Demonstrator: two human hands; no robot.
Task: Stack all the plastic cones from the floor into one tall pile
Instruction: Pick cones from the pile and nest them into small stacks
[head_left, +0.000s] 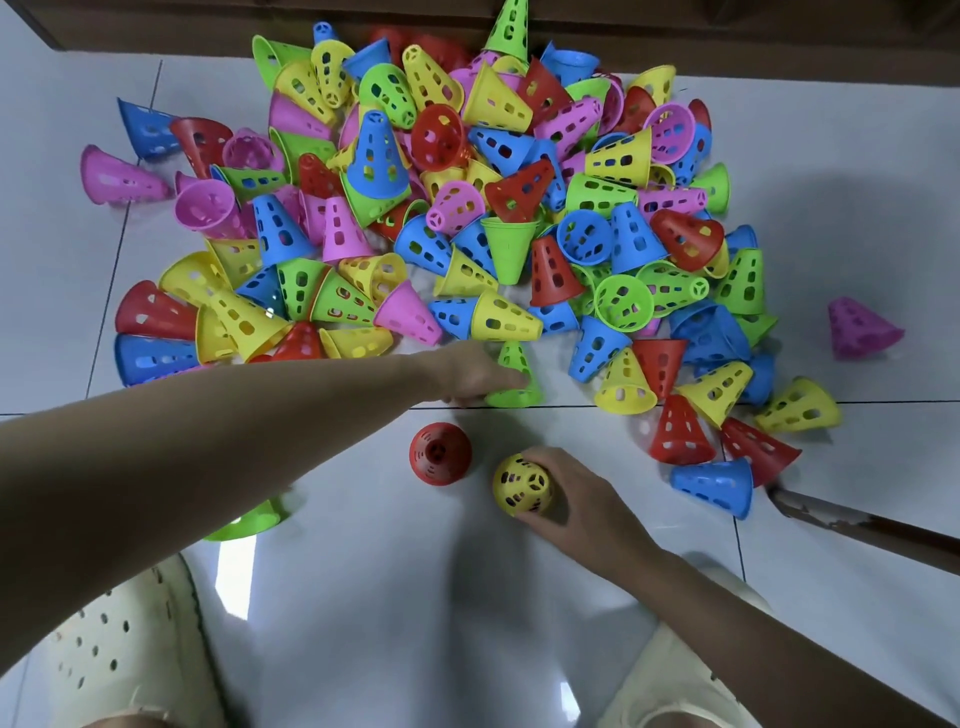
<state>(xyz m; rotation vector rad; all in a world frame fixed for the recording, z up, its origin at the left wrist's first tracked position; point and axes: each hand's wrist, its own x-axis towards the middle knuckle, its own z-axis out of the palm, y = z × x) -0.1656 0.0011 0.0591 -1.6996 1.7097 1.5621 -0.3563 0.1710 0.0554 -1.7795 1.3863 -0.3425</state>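
Head view: right hand curls around an upright yellow cone on the floor, near its front edge. Left hand grasps an upright green cone at the heap's near edge. Between them stands a red cone. Behind lies the heap of loose cones, reaching the floor's far edge.
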